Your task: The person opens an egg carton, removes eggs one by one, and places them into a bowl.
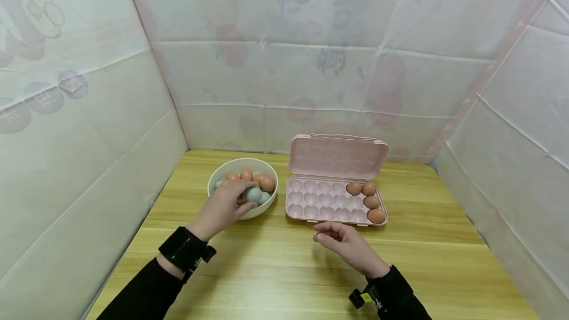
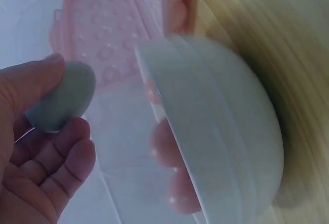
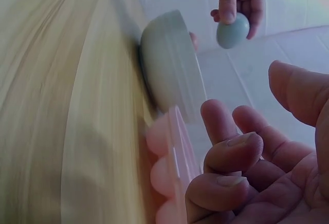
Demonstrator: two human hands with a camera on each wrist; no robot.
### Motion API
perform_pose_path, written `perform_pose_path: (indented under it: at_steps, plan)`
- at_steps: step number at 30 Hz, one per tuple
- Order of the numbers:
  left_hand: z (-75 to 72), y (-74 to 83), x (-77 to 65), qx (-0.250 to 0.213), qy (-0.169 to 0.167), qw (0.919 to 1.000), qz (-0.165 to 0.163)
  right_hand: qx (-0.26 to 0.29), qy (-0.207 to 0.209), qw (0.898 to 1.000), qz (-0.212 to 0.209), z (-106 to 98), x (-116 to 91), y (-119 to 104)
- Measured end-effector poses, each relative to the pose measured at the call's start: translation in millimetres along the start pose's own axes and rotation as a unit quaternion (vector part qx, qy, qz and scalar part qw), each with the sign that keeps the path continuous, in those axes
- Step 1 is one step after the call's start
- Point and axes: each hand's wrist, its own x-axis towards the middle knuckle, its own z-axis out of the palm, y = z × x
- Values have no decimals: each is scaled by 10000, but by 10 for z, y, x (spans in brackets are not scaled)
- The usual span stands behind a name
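Observation:
My left hand [image 1: 225, 206] pinches a pale green egg [image 1: 253, 194] between thumb and fingers, raised above the cream bowl [image 1: 216, 172]. In the left wrist view the green egg [image 2: 69, 95] is clear of the bowl's rim. Brown eggs [image 1: 266, 183] and another pale green egg [image 1: 264, 198] lie in the bowl. My right hand [image 1: 348, 247] hovers in front of the pink egg carton [image 1: 311, 220], fingers loosely bent and holding nothing. The carton's lid stands up at the back. Several brown eggs [image 1: 371, 202] sit in its right-hand cups.
The bowl and carton stand side by side on a wooden table [image 1: 266, 270], bowl on the left. Pale printed sheets [image 1: 284, 78] hang as walls behind and at both sides. Black straps with cameras [image 1: 183, 251] are on both wrists.

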Motion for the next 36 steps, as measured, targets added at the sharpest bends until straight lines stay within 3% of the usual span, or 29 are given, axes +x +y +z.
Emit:
perform_pose_path:
  at_steps: [6, 10, 19, 28, 36]
  plan:
    - [-17, -100, 153, 46, -821, 9951, -550, -739, 355, 9965, -186, -45, -7, -6]
    - [8, -128, 215, 223, -1053, 9915, -729, -1478, 802, 9853, -303, -93, -11, -16]
    - [106, -189, 276, 455, -1289, 9898, -409, -2387, 1711, 9530, -748, -284, -29, -52]
    - [187, -197, 299, 1228, -1542, 9798, -336, -2767, 1958, 9380, -730, -539, -15, -108]
    - [223, -183, 302, 1238, -1587, 9787, -417, -3491, 2162, 9089, -730, -860, 88, -235]
